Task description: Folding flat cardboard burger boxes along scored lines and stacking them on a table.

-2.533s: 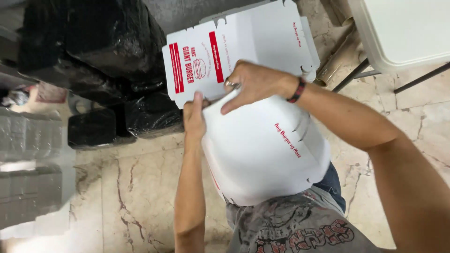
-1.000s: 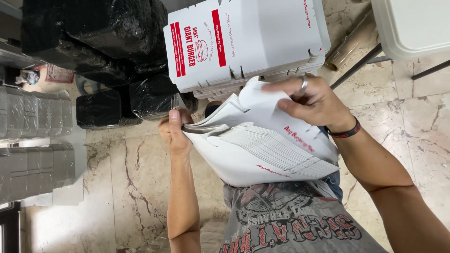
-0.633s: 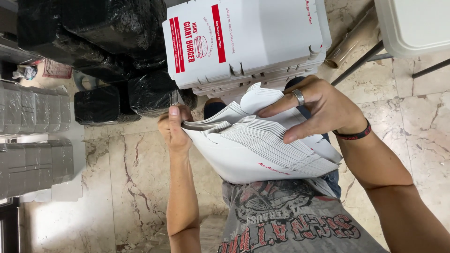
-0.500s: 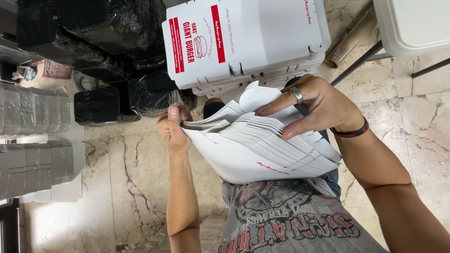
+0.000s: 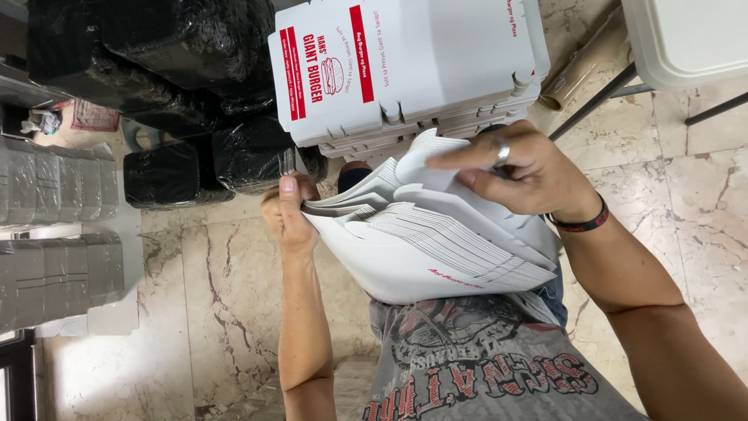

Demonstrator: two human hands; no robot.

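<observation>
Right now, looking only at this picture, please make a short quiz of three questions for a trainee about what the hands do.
1. True or false: the left hand grips the edge of the stack of flat white cartons.
2. What does the right hand lift? A) one carton flap B) a black bundle C) a table leg
3. What does the right hand wear on a finger?

Key: 1 true; 2 A; 3 a ring.

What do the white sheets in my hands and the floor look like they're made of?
White sheets: likely thin matte paperboard, die-cut flat box blanks; the fanned edges flex, held by the left hand and right hand. Floor: polished veined stone, probably marble.
</observation>
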